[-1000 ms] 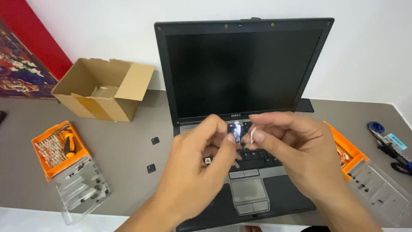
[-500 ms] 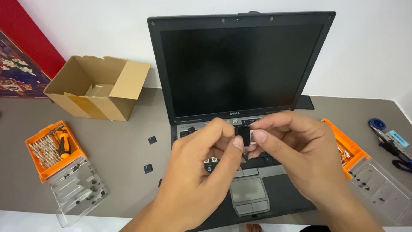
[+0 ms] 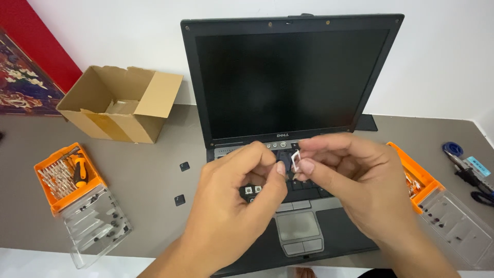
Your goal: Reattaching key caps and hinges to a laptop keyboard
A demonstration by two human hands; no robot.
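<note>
A: Hands at centre, over a dark laptop (image 3: pixel 309 242) that stands open on a grey table (image 3: pixel 149 180). We see the left hand (image 3: pixel 234 206) with thumb and forefinger pinched on a small dark keycap (image 3: pixel 281 166). The right hand (image 3: pixel 355 183) pinches a small white clip (image 3: pixel 296 157) between thumb and forefinger, just beside the keycap.

B: Where do these parts sit in the scene?

A: We place both above the far rows of the keyboard (image 3: pixel 303 193), below the dark screen (image 3: pixel 280 82). Whether clip and keycap touch, we cannot tell.

B: What surrounds the laptop?

A: Two loose black keycaps (image 3: pixel 179 200) lie on the table left of it. At near left we note an orange screwdriver kit (image 3: pixel 67 177) with a clear lid (image 3: pixel 98 226); at far left, an open cardboard box (image 3: pixel 121 103). At right lie a second orange kit (image 3: pixel 419 177) and, at the edge, blue-handled tools (image 3: pixel 465 167).
</note>
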